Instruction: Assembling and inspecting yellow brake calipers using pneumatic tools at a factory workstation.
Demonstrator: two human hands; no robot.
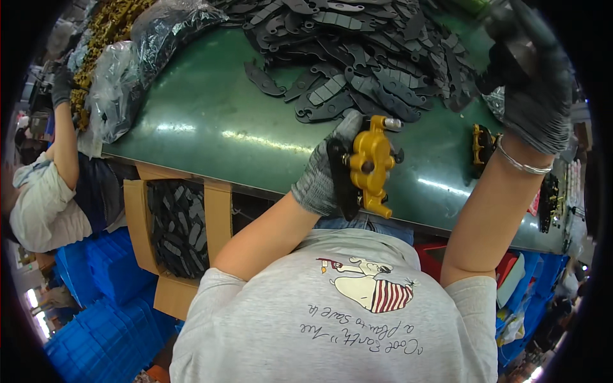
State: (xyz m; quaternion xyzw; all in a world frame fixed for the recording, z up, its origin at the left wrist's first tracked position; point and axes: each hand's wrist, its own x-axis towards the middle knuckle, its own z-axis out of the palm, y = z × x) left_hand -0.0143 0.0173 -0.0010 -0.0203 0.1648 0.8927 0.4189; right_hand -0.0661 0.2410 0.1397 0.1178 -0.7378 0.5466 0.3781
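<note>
In a grey knit glove, my left hand (322,167) grips a gold brake caliper (371,159) with a black bracket on its left side. It is held upright above the near edge of the green table (211,105). My right hand (537,96), gloved too, is raised at the upper right and smeared by motion. Its fingers seem curled round a dark object (501,67) whose kind I cannot make out. Beyond the held caliper lies a big heap of dark brake pads (357,48). Another gold and black caliper (480,148) rests on the table below my right hand.
Clear plastic bags (115,89) and a pile of gold parts (118,22) occupy the far left. Against the table's front stands an open cardboard box (137,223) of pads. Blue crates (105,319) are stacked at lower left. A co-worker (48,204) works at the left.
</note>
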